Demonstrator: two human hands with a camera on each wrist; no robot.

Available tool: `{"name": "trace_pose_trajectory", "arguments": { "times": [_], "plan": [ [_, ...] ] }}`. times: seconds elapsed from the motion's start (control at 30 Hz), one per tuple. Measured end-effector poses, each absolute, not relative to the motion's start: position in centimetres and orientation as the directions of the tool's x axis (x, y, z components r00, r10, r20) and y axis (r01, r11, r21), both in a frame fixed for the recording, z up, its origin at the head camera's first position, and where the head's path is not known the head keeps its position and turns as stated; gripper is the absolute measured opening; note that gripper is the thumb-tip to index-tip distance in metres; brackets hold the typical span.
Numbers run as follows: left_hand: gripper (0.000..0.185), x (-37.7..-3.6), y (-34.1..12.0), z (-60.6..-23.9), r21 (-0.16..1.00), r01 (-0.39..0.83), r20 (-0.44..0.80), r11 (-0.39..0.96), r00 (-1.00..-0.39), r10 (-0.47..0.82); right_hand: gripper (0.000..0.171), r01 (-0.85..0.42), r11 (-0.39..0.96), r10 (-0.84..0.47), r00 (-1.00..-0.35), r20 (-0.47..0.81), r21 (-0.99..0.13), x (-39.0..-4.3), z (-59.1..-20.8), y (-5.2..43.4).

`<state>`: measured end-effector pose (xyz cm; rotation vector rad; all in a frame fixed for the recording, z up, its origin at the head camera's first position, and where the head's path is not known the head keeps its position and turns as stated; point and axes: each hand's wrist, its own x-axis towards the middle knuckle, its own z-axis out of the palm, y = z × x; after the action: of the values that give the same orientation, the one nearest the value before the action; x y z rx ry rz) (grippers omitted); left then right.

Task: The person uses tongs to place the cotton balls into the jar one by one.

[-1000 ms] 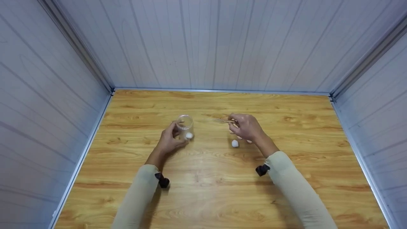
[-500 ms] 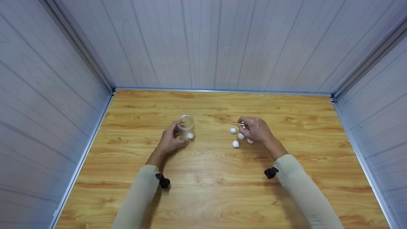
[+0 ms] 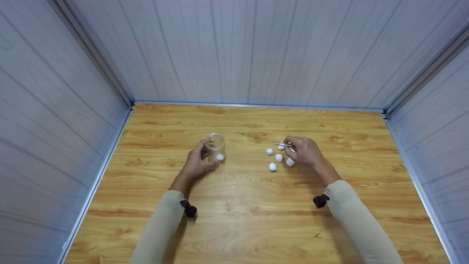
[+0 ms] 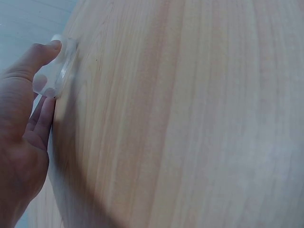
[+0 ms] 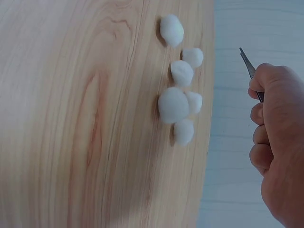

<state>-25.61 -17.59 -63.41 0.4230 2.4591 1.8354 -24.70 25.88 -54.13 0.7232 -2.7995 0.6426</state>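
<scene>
A clear open-topped jar (image 3: 215,142) stands on the table at centre left, with a white cotton ball (image 3: 220,157) at its bottom. My left hand (image 3: 195,163) grips the jar from the left side; thumb and fingers wrap its wall, as the left wrist view also shows on the jar (image 4: 68,64). To the right, my right hand (image 3: 306,152) pinches a pair of metal tweezers (image 5: 248,64), whose tips point left and hold nothing. Below the tweezers lie several cotton balls (image 3: 272,167), loosely grouped; the right wrist view shows one larger cotton ball (image 5: 173,105) among them.
The wood-grain table (image 3: 234,220) is bounded by a pale panel wall (image 3: 249,55) at the back and others at both sides. A small black camera (image 3: 189,211) sits at the left wrist, another black camera (image 3: 321,201) at the right wrist.
My right hand has moved right and slightly toward the near side with the tweezers, uncovering more cotton balls. My left hand and the jar have stayed in place.
</scene>
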Motion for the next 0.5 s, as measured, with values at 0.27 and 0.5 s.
{"name": "trace_pose_trajectory", "arguments": {
  "times": [0.27, 0.5],
  "plan": [
    [0.086, -24.7, -16.7, -61.1, 0.929, 0.117, 0.036, 0.351, -0.972, 0.231, 0.013, -0.521, 0.79, -0.46, -0.852, 0.248, -0.324, -25.0, -54.1, 26.4],
    [0.083, -24.7, -16.6, -61.1, 0.933, 0.112, 0.036, 0.343, -0.975, 0.221, 0.014, -0.517, 0.81, -0.484, -0.856, 0.183, -0.276, -25.5, -54.2, 26.5]
  ]
}}
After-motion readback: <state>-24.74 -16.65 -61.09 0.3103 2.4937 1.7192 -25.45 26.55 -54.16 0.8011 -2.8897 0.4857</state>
